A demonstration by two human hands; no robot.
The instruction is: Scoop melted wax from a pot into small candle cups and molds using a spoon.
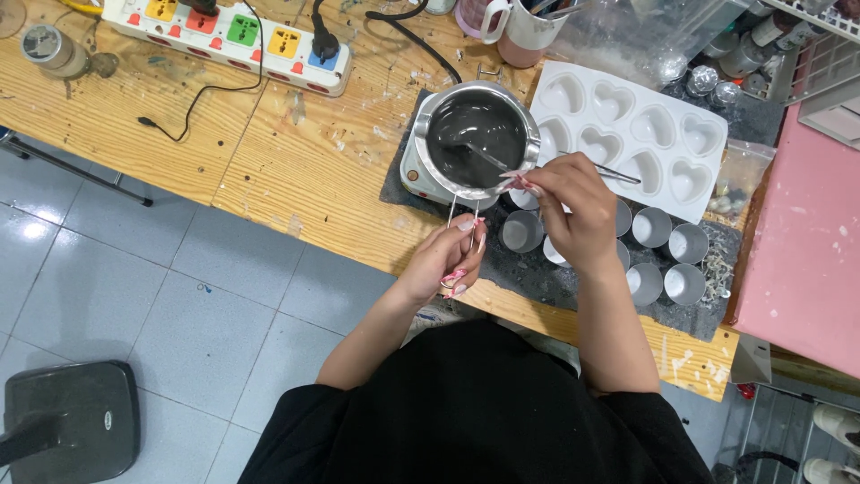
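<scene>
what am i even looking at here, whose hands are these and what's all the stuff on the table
This is one picture, taken by a camera worn on a person's head and looking down, so the two bare hands belong to the wearer; there is no machine. The person wears a black top and works at a wooden table.

The left hand grips the thin wire handle of a small metal pot filled with dark grey liquid. The right hand holds a thin stirring tool that dips into that liquid. The pot sits on a small base, on a dark mat.

Beside it lie a white mould with heart-shaped cavities and several small round metal cups. Further back are a white power strip with coloured switches and a mug.
</scene>
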